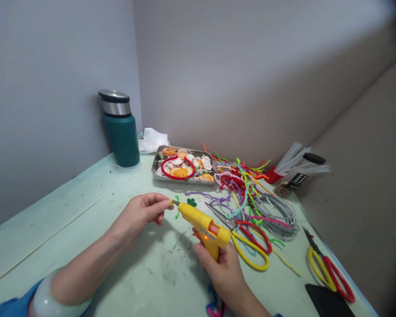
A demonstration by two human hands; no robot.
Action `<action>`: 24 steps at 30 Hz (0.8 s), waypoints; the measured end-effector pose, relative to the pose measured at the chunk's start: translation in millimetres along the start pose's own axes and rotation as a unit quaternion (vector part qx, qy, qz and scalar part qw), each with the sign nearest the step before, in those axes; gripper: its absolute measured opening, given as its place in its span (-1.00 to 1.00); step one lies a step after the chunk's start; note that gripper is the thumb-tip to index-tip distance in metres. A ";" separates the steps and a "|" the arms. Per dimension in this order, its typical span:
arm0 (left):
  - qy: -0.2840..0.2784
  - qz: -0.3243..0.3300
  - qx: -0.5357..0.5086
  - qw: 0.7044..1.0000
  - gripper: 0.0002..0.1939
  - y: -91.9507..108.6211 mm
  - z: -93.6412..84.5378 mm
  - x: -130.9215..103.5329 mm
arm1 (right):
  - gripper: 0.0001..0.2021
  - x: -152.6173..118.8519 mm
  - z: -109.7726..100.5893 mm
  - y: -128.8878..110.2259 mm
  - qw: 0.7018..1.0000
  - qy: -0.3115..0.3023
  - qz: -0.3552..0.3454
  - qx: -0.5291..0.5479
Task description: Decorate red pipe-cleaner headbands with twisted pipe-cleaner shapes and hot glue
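My right hand (226,270) is wrapped round the handle of a yellow hot glue gun (198,220), whose small orange light glows. The gun's metal nozzle points left at my left hand (148,209). Between left thumb and forefinger I pinch a small yellow piece (172,203), mostly hidden by the fingertips; the nozzle touches it or is very close. Just beyond the gun lie a dark green flower shape (191,202) and a bright green pipe cleaner piece (177,213). Large scissors (251,244) with red and yellow handles rest right of the gun.
A metal tray (185,182) of shells, with a red pipe cleaner loop (163,172) on top, stands at the back. Rightward are tangled pipe cleaners (242,176), coiled grey wire (284,220), smaller pliers-like cutters (330,268) and glue sticks (290,158). A green bottle (122,138) stands left.
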State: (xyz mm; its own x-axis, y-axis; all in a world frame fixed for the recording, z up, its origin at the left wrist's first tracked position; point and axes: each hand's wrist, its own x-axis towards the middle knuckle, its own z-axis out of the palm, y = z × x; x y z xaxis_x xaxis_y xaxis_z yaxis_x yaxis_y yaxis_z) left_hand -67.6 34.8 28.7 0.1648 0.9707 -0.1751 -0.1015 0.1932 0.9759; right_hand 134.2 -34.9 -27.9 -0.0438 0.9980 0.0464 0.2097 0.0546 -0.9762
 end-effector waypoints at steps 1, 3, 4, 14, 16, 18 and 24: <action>0.001 0.000 0.002 1.000 -0.82 -0.3 -0.2 0.3 | -0.69 -0.2 0.2 -0.1 1.000 0.000 -0.002 -0.002; 0.005 -0.003 0.006 1.000 -0.81 -0.7 -0.3 0.7 | -0.68 -0.6 0.6 -0.3 1.000 -0.005 -0.007 -0.007; 0.005 -0.005 0.007 1.000 -0.81 -0.7 -0.3 0.7 | -0.67 -0.6 0.8 -0.4 1.000 -0.008 -0.007 -0.010; 0.022 -0.020 -0.082 0.996 -0.79 8.3 -3.2 -1.2 | -0.68 10.8 -2.6 -17.6 0.954 -0.046 -0.152 -0.254; 0.020 -0.007 -0.115 0.993 -0.80 10.9 -5.4 -1.9 | -0.63 11.8 4.6 -25.1 0.899 -0.085 -0.222 -0.368; 0.022 0.007 -0.134 0.991 -0.80 13.5 -7.3 -3.3 | -0.60 13.3 13.6 -31.1 0.851 -0.108 -0.252 -0.447; 0.024 0.020 -0.159 0.987 -0.79 16.2 -7.8 -6.6 | -0.73 59.8 14.5 -48.3 0.811 -0.093 -0.280 -0.505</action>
State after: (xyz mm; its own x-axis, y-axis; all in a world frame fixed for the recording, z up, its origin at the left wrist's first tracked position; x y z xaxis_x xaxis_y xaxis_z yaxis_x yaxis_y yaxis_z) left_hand -78.0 32.7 44.6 0.1079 0.9827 -0.1504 -0.4119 0.1819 0.8929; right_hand 107.3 21.6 19.0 -0.5343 0.7908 0.2987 0.7956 0.5898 -0.1383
